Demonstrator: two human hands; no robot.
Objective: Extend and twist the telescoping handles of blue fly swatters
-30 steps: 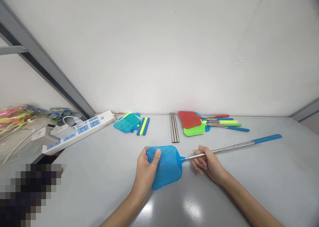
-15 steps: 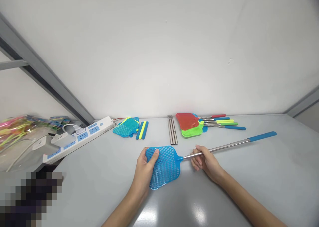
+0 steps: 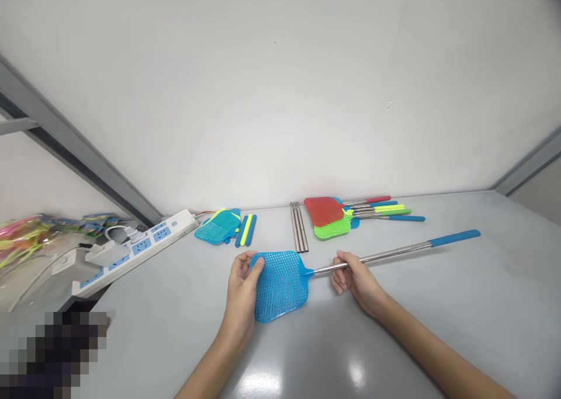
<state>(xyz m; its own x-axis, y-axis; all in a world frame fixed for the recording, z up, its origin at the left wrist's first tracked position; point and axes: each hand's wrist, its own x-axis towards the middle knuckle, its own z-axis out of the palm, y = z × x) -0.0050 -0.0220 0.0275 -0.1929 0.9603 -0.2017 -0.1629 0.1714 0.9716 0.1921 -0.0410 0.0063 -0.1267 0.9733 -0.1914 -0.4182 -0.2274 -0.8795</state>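
A blue fly swatter [image 3: 283,286] with a perforated head, a metal rod and a blue grip is held level above the table. My left hand [image 3: 242,285] pinches the left edge of its head, thumb on top and fingers underneath. Around the metal rod, just right of the head, my right hand [image 3: 353,275] is closed with the thumb over it. Beyond my hands lie three bare metal rods [image 3: 300,228]. A pile of finished-looking swatters [image 3: 324,211], red, green and blue, rests to their right.
Loose swatter heads [image 3: 218,226] and several blue and yellow grip sleeves [image 3: 246,231] lie at the back left. A white power strip [image 3: 139,247] with plugs runs along the left edge, beside plastic-bagged items [image 3: 39,241]. A wall [image 3: 280,107] stands behind the grey table [image 3: 438,305].
The view has shifted slightly, so everything sits a little further left. Both hands keep their hold on the blue fly swatter, which stays extended with almost the same tilt.
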